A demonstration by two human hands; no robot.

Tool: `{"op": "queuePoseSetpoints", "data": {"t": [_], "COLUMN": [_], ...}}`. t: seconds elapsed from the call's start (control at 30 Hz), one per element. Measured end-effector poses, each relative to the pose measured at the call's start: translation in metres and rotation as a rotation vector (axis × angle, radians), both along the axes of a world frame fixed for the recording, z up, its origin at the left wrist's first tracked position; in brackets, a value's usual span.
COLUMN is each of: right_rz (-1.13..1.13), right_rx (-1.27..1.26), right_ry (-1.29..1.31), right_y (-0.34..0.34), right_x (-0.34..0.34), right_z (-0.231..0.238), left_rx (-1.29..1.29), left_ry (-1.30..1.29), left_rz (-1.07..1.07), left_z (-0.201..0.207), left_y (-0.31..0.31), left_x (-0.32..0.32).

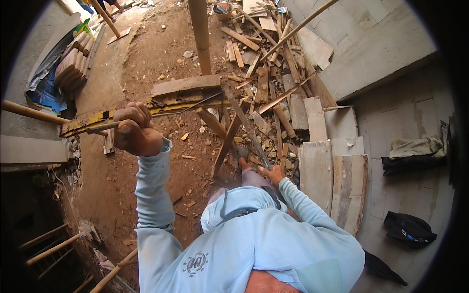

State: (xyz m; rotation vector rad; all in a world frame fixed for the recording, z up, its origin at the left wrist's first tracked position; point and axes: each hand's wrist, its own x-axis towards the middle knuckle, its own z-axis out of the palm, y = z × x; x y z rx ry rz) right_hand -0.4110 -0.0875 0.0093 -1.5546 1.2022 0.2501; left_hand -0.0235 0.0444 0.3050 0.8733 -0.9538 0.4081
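My left hand (pixel 137 129) is closed in a fist around a thin metal rod (pixel 199 103), just above a yellow-edged beam (pixel 88 122). One end of the rod sticks out to the left of the fist. Its other part runs right along the beam and angles up near the beam's right end. My right hand (pixel 273 174), low and close to my leg, grips the near end of a long grey metal bar (pixel 250 132). The bar's far end meets the beam's right end, close to the rod's tip. On top of the beam lies a short wooden board (pixel 186 85).
Slanting timber legs (pixel 227 146) stand below the beam's right end. A bamboo pole (pixel 200 36) rises behind it. Scrap wood (pixel 288 97) is heaped at right, beside stacked boards (pixel 315 166). Filled sacks (pixel 73 63) lie far left. Rubble litters the dirt floor (pixel 112 195).
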Motion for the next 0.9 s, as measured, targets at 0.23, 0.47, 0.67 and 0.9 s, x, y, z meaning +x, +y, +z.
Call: {"op": "queuePoseSetpoints", "data": {"t": [0.23,0.47,0.67,0.9], "right_rz": [-0.204,-0.03,0.055,0.093], "right_rx": [0.289,0.117,0.006,-0.058], "right_ry": [-0.134,-0.086,0.051,0.083], "right_y": [0.012,0.012,0.012,-0.001], "right_x": [0.012,0.013,0.023,0.037], "right_z": [0.056,0.08,0.097,0.122], "left_rx": [-0.145,0.058,-0.144,-0.054], "left_ry": [0.119,0.224,0.221,-0.059], "left_rz": [0.228,0.549,0.392,0.382], "left_z": [0.003,0.034,0.019,-0.005], "left_y": [-0.009,-0.03,-0.061,-0.05], "left_x": [-0.008,-0.004,-0.055,-0.1]}}
